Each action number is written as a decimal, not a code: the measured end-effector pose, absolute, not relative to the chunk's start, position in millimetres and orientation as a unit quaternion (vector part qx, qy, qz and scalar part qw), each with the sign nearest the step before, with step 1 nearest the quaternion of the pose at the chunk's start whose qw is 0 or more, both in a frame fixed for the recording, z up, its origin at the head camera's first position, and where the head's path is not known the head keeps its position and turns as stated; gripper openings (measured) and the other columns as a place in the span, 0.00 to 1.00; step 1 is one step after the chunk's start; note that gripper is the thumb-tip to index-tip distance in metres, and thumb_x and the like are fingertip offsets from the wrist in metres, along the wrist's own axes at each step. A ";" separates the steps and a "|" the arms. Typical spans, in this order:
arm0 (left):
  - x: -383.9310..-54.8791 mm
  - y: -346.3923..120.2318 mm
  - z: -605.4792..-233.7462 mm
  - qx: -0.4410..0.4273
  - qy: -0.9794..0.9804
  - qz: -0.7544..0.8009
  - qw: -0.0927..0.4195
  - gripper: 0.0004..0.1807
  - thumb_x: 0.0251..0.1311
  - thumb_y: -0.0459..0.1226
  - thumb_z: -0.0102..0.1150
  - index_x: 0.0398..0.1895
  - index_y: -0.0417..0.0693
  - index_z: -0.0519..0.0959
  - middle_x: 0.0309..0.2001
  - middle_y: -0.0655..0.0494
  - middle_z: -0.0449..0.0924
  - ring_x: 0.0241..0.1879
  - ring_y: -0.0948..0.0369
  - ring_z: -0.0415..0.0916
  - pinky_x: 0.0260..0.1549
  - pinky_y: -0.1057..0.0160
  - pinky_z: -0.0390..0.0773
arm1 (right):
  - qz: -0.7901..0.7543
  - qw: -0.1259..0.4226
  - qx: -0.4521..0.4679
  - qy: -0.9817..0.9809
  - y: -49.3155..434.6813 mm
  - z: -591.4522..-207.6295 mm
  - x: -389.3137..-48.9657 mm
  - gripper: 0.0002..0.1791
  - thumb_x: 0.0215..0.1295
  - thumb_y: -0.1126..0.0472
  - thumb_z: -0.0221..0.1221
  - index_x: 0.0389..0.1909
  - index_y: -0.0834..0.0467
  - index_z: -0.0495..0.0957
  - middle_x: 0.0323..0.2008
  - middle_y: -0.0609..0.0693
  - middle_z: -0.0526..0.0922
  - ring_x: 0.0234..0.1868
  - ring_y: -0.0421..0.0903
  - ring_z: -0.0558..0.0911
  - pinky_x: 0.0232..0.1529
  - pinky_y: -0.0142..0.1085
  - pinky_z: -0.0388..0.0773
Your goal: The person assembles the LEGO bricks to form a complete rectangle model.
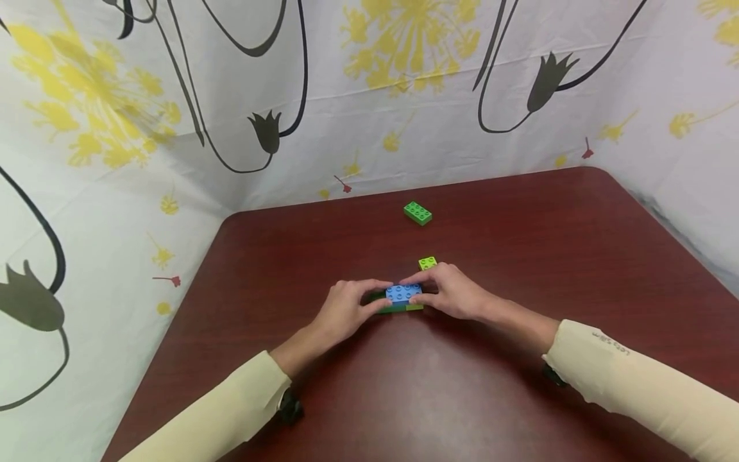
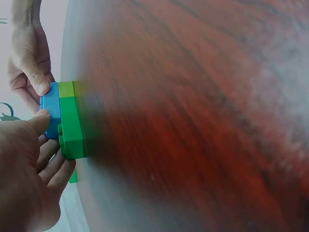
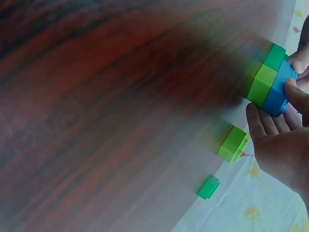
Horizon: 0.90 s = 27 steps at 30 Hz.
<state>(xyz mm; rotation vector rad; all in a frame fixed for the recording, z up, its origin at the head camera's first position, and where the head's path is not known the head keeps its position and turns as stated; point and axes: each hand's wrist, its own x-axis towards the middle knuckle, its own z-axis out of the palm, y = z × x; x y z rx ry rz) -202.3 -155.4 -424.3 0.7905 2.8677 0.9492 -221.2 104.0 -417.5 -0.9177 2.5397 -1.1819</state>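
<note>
A blue brick sits on top of a green and lime bottom layer in the middle of the dark red table. My left hand pinches the stack's left end, thumb on the blue brick and fingers by the green brick. My right hand pinches the right end, where the blue brick and the lime brick show.
A small lime brick lies just behind my right hand; the right wrist view shows this lime brick too. A green brick lies farther back, near the table's far edge. Patterned cloth walls enclose the table on three sides.
</note>
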 end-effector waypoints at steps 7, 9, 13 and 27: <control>-203.0 -154.9 -421.9 0.253 0.923 0.288 0.016 0.23 0.69 0.47 0.71 0.65 0.57 0.85 0.57 0.60 0.88 0.43 0.65 0.82 0.52 0.62 0.84 | -0.396 0.089 -0.317 0.857 104.0 -418.7 -221.6 0.21 0.70 0.62 0.71 0.62 0.63 0.85 0.54 0.55 0.89 0.45 0.42 0.85 0.48 0.38 0.84; -203.1 -154.9 -421.3 0.259 0.924 0.282 0.014 0.23 0.69 0.47 0.71 0.65 0.56 0.85 0.57 0.60 0.88 0.42 0.65 0.82 0.51 0.62 0.84 | -0.401 0.091 -0.314 0.856 104.3 -419.1 -221.4 0.21 0.70 0.62 0.71 0.61 0.63 0.85 0.54 0.55 0.89 0.44 0.42 0.85 0.47 0.38 0.84; -203.3 -154.8 -420.5 0.271 0.924 0.270 0.008 0.24 0.69 0.48 0.70 0.66 0.56 0.84 0.56 0.59 0.88 0.43 0.66 0.84 0.50 0.62 0.85 | -0.407 0.092 -0.311 0.854 104.7 -419.9 -221.5 0.21 0.70 0.62 0.71 0.61 0.63 0.85 0.53 0.55 0.89 0.43 0.42 0.84 0.46 0.36 0.83; -202.9 -155.3 -421.1 0.265 0.925 0.271 0.009 0.24 0.69 0.48 0.71 0.67 0.57 0.84 0.57 0.59 0.88 0.44 0.66 0.84 0.52 0.62 0.84 | -0.407 0.088 -0.306 0.856 103.1 -420.3 -221.3 0.21 0.69 0.61 0.72 0.60 0.63 0.86 0.53 0.55 0.89 0.42 0.41 0.85 0.47 0.38 0.85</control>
